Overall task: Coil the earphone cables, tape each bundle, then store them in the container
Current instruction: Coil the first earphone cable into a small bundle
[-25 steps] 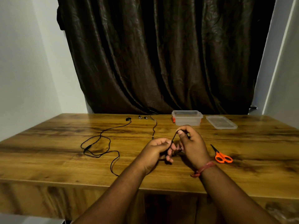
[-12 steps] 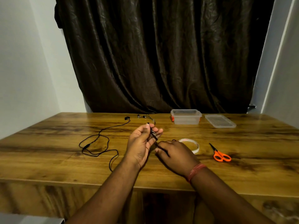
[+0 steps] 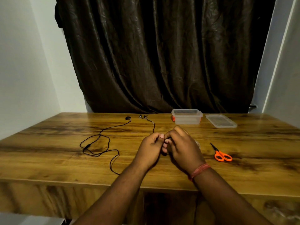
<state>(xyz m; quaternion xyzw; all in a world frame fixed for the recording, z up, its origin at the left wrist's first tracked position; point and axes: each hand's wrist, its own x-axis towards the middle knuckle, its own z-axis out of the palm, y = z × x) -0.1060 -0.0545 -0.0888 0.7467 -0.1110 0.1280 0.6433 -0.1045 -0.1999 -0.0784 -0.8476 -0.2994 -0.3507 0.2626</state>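
Both hands meet above the wooden table [image 3: 48, 143]. The left hand [image 3: 150, 150] and right hand [image 3: 181, 148] curl around a thin black earphone cable [image 3: 153, 126]

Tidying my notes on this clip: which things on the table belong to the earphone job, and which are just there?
Job: held earphone cable, loose earphone cable, tape roll, scissors, container, lid, left hand, right hand.
Just there: curtain, table.

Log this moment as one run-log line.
stage: coiling | both hands grip one earphone cable | second earphone cable loose | container open
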